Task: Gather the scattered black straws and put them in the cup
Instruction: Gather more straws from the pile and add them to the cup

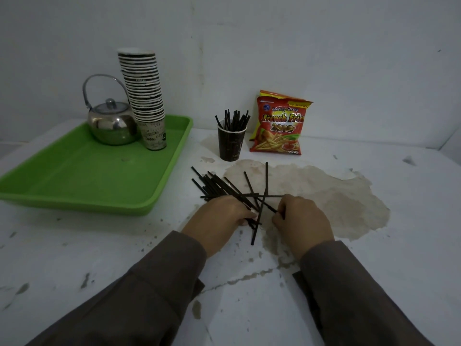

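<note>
Both hands work at a loose heap of black straws (225, 188) lying on the worn white table (374, 245), towards its middle; the left hand (222, 217) has its fingers curled around the near ends of a bunch of these straws, gripping them; the right hand (300, 221) pinches one or two straws at its fingertips, just beside the left; several straws cross one another between the two hands, and one longer straw runs from the heap down towards the near edge of the table; the dark paper cup (231, 143) stands upright beyond the heap, nearer the far edge, with a bundle of black straws already standing in it; a red bag of french fries (279, 128) leans against the wall just beside the cup, on its right; a green tray (82, 171) sits along the left edge of the table, carrying a shiny metal teapot (111, 123) and a tall stack of paper cups (144, 96) touching it.
</note>
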Demonstrator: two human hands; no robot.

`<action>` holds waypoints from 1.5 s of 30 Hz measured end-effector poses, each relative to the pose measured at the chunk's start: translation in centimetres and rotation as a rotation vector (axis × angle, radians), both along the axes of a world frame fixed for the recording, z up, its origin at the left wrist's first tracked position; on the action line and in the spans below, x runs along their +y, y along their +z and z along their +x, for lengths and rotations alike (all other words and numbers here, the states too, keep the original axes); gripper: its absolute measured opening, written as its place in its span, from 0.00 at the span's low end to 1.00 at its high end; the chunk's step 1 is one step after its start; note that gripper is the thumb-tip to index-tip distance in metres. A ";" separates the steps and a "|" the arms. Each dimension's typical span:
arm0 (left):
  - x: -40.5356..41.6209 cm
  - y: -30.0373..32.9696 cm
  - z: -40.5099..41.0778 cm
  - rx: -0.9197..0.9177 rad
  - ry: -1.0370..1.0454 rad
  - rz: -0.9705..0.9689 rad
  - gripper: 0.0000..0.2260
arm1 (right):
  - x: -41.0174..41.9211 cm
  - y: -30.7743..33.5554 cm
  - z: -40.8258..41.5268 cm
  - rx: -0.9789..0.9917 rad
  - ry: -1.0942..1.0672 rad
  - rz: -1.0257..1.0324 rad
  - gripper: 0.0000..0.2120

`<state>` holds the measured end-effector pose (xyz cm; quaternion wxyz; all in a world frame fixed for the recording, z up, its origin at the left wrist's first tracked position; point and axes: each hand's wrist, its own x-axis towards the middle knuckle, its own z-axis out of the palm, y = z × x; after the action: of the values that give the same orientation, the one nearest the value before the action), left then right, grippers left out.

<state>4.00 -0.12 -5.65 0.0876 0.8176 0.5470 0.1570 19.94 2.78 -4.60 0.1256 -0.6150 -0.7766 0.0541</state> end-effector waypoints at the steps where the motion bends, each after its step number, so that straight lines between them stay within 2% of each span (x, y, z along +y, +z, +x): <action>1: -0.2 -0.1 0.0 -0.017 0.004 0.031 0.14 | -0.1 0.1 0.1 -0.010 -0.001 0.017 0.05; 5: -0.8 0.2 0.5 -0.218 0.010 0.168 0.11 | -0.1 0.2 0.5 -0.060 0.026 0.047 0.06; 9: -1.2 0.4 0.3 -0.448 0.124 0.278 0.10 | 0.2 0.2 0.8 -0.026 0.066 0.065 0.18; 15: -1.3 0.5 -0.2 -0.827 0.312 0.404 0.13 | 0.2 0.2 0.9 0.008 0.012 0.128 0.13; 20: -1.2 0.6 -0.6 -1.058 0.389 0.363 0.15 | 0.3 -0.1 0.4 0.108 0.024 0.067 0.16; 23: -1.2 0.9 -0.8 -1.139 0.388 0.370 0.14 | -0.1 0.0 -0.1 0.373 0.057 0.041 0.14; 25: -1.2 1.2 -1.0 -1.170 0.395 0.402 0.11 | -0.6 0.6 -0.4 0.680 0.084 0.013 0.11; 28: -1.3 1.4 -1.2 -1.167 0.400 0.447 0.08 | -1.0 1.7 -0.3 1.087 0.129 0.011 0.12; 30: -1.4 1.5 -1.2 -1.179 0.396 0.446 0.09 | -1.0 2.1 -0.2 1.197 0.144 0.029 0.11; 32: -1.4 1.5 -1.2 -1.190 0.388 0.425 0.10 | -0.9 1.9 -0.2 1.178 0.145 0.029 0.10; 37: -1.4 1.4 -1.2 -1.214 0.378 0.409 0.12 | -0.7 0.6 -0.5 0.959 0.109 -0.012 0.08; 39: -1.4 1.5 -1.2 -1.226 0.382 0.414 0.12 | -0.6 0.2 -0.5 0.808 0.107 0.037 0.06; 41: -1.3 1.5 -1.3 -1.234 0.384 0.418 0.12 | -0.7 0.0 -0.6 0.644 0.108 0.110 0.08; 45: -1.2 1.5 -1.6 -1.254 0.394 0.425 0.12 | -1.3 -0.3 -1.4 0.424 0.110 0.211 0.07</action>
<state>2.43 -1.30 -4.12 0.1951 0.4570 0.4889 0.7170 18.58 1.51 -4.92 0.3462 -0.5303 -0.7665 0.1071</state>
